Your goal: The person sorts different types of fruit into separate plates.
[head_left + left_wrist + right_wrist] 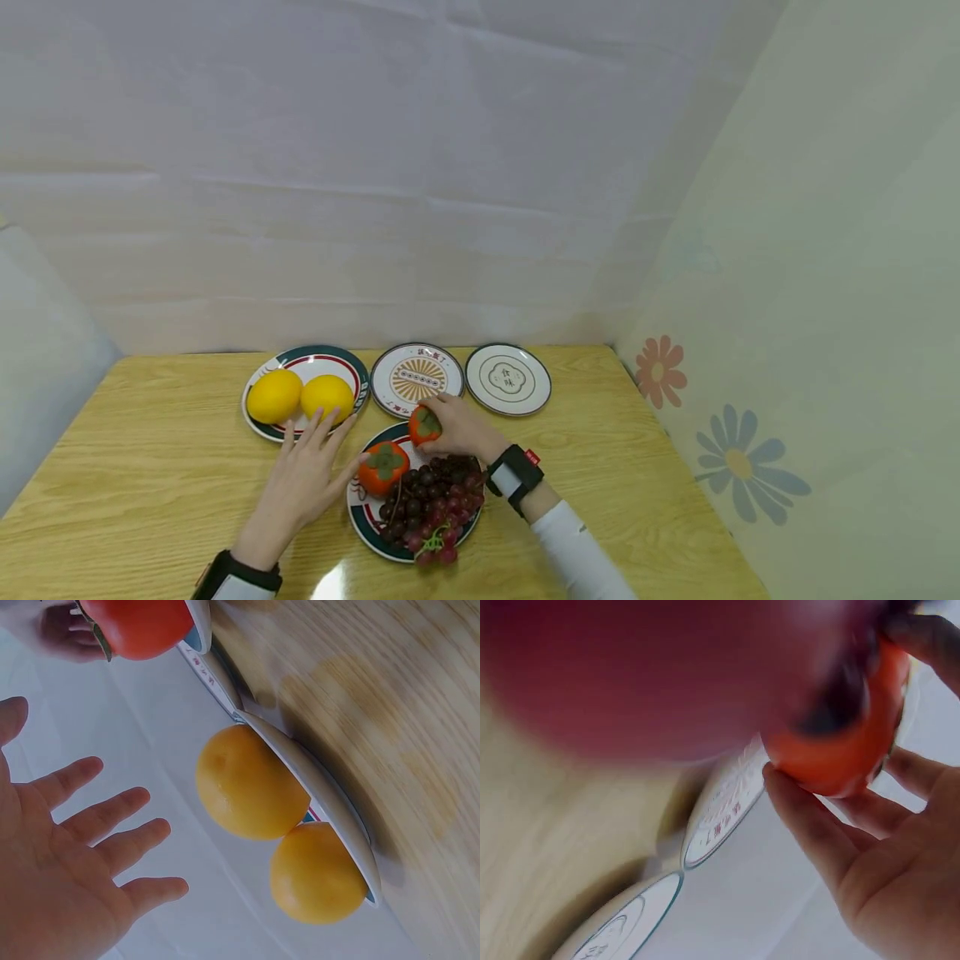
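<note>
My right hand (467, 427) grips an orange-red persimmon (423, 427) with a green calyx, at the back edge of the front plate (369, 533). In the right wrist view, thumb and fingers curl round that persimmon (832, 761), and blurred grapes (630, 675) cover part of it. A second persimmon (383, 468) sits on the same plate beside dark and red grapes (427, 504). My left hand (300, 485) hovers left of this plate with fingers spread and nothing held. Its fingertips overlap a yellow fruit (327, 398) in the head view; the left wrist view shows them apart.
Another yellow fruit (274, 397) lies on the back left plate (352, 363). A white plate with a sunburst pattern (417, 379) stands at the back middle, and a white plate with a small emblem (508, 380) stands right of it. Cloth walls (420, 250) border the wooden table (150, 467).
</note>
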Demonstrator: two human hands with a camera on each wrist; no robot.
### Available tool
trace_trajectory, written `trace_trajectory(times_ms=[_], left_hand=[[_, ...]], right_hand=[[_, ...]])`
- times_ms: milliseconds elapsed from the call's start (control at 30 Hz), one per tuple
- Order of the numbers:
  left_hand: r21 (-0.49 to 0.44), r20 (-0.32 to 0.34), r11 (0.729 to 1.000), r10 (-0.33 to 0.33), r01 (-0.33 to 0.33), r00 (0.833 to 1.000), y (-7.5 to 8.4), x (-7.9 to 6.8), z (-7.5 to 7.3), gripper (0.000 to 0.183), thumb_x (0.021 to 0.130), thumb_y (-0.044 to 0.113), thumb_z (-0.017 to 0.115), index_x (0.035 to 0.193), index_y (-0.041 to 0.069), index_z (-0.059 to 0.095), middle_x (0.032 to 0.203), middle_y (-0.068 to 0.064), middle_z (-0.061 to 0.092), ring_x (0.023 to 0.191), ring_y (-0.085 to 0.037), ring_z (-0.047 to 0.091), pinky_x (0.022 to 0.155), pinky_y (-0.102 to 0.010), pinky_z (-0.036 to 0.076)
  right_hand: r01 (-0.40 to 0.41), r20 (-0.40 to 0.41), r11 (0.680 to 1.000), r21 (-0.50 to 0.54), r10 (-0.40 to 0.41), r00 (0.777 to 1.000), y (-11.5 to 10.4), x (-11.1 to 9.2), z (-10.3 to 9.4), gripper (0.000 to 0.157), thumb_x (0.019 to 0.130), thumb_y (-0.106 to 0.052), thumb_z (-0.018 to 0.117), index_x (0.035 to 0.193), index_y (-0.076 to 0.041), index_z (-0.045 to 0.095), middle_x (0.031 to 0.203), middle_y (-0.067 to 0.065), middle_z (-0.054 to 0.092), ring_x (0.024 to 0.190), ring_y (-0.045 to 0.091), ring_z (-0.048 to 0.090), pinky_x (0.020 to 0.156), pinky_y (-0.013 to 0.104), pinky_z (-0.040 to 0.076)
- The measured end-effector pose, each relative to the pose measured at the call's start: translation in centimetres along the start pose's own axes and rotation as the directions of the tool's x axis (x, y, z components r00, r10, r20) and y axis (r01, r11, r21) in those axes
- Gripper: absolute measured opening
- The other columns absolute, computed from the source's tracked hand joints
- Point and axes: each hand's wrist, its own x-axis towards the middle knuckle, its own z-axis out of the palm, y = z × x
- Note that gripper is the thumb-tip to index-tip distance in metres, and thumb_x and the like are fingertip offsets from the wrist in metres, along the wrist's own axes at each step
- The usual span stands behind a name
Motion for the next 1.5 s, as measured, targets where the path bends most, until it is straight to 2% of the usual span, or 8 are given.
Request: trace_trajectory(times_ms=[133, 467, 633, 800, 1033, 1167, 1267, 1500], left_hand=[[-0.005, 0.001, 1.0, -0.009, 0.009, 1.0, -0.1, 0.0, -0.1, 0.059, 0.085, 0.045, 0.06, 0.133, 0.013, 0.05, 0.138, -0.02, 0.045, 0.129, -0.039, 0.035, 0.106, -0.067, 0.021], [-0.007, -0.003, 1.0, -0.009, 0.009, 1.0, -0.2, 0.0, -0.2, 0.056, 0.086, 0.043, 0.06, 0.132, 0.013, 0.051, 0.137, -0.022, 0.046, 0.129, -0.038, 0.036, 0.106, -0.066, 0.022], [-0.004, -0.011, 1.0, -0.008, 0.008, 1.0, -0.2, 0.0, -0.2, 0.057, 0.085, 0.043, 0.062, 0.131, 0.012, 0.052, 0.136, -0.021, 0.047, 0.129, -0.038, 0.036, 0.107, -0.066, 0.022], [0.01, -0.005, 1.0, -0.014, 0.014, 1.0, -0.2, 0.1, -0.3, 0.057, 0.084, 0.043, 0.062, 0.131, 0.013, 0.052, 0.137, -0.019, 0.046, 0.13, -0.038, 0.035, 0.107, -0.066, 0.022], [0.024, -0.002, 1.0, -0.019, 0.019, 1.0, -0.4, -0.1, -0.5, 0.056, 0.086, 0.044, 0.06, 0.131, 0.012, 0.052, 0.137, -0.019, 0.047, 0.13, -0.038, 0.035, 0.106, -0.066, 0.023], [0.038, -0.01, 0.999, -0.017, 0.017, 1.0, -0.6, -0.1, -0.7, 0.055, 0.087, 0.046, 0.057, 0.131, 0.012, 0.052, 0.137, -0.018, 0.047, 0.129, -0.037, 0.036, 0.105, -0.067, 0.025], [0.049, -0.008, 0.999, -0.013, 0.014, 1.0, -0.6, 0.0, -0.7, 0.056, 0.088, 0.047, 0.055, 0.132, 0.012, 0.052, 0.137, -0.018, 0.047, 0.129, -0.037, 0.036, 0.105, -0.067, 0.026], [0.038, 0.006, 0.999, -0.023, 0.023, 1.0, -0.6, -0.1, -0.8, 0.056, 0.087, 0.045, 0.058, 0.132, 0.012, 0.051, 0.137, -0.018, 0.047, 0.13, -0.037, 0.035, 0.106, -0.067, 0.024]], right_hand=[[-0.065, -0.05, 0.998, 0.014, 0.066, 0.997, 1.7, 1.6, -1.0, 0.072, 0.074, -0.046, 0.073, 0.134, -0.015, 0.048, 0.123, 0.01, 0.056, 0.094, 0.019, 0.058, 0.071, 0.029, 0.054], [-0.181, -0.029, 0.98, 0.084, 0.184, 0.983, 3.8, 4.7, -0.6, 0.064, 0.081, -0.04, 0.068, 0.134, -0.012, 0.047, 0.126, 0.014, 0.054, 0.099, 0.023, 0.058, 0.078, 0.036, 0.054], [-0.227, -0.027, 0.968, 0.103, 0.231, 0.973, 4.2, 5.4, -0.3, 0.057, 0.085, -0.04, 0.064, 0.132, -0.012, 0.047, 0.131, 0.014, 0.05, 0.105, 0.025, 0.056, 0.085, 0.039, 0.054], [-0.234, -0.022, 0.967, 0.098, 0.237, 0.971, 4.4, 5.3, -0.2, 0.062, 0.085, -0.04, 0.065, 0.135, -0.012, 0.043, 0.136, 0.015, 0.046, 0.111, 0.027, 0.054, 0.089, 0.041, 0.053], [-0.122, -0.069, 0.992, -0.014, 0.121, 0.99, 0.0, 2.9, -1.1, 0.068, 0.086, -0.046, 0.06, 0.14, -0.015, 0.036, 0.143, 0.015, 0.037, 0.122, 0.032, 0.044, 0.084, 0.044, 0.056], [-0.008, 0.027, 0.999, -0.038, 0.009, 1.0, -4.2, 1.1, -1.7, 0.068, 0.084, -0.056, 0.055, 0.14, -0.02, 0.039, 0.14, 0.009, 0.043, 0.121, 0.028, 0.048, 0.088, 0.043, 0.054], [0.07, 0.13, 0.996, -0.059, -0.062, 0.99, -6.5, 0.2, -1.3, 0.068, 0.083, -0.061, 0.054, 0.139, -0.024, 0.041, 0.137, 0.006, 0.048, 0.114, 0.021, 0.053, 0.087, 0.035, 0.055], [0.118, 0.246, 0.988, -0.104, -0.09, 0.965, -8.0, 0.1, 0.5, 0.066, 0.077, -0.057, 0.064, 0.133, -0.028, 0.047, 0.122, 0.001, 0.055, 0.087, 0.008, 0.056, 0.069, 0.019, 0.052]])
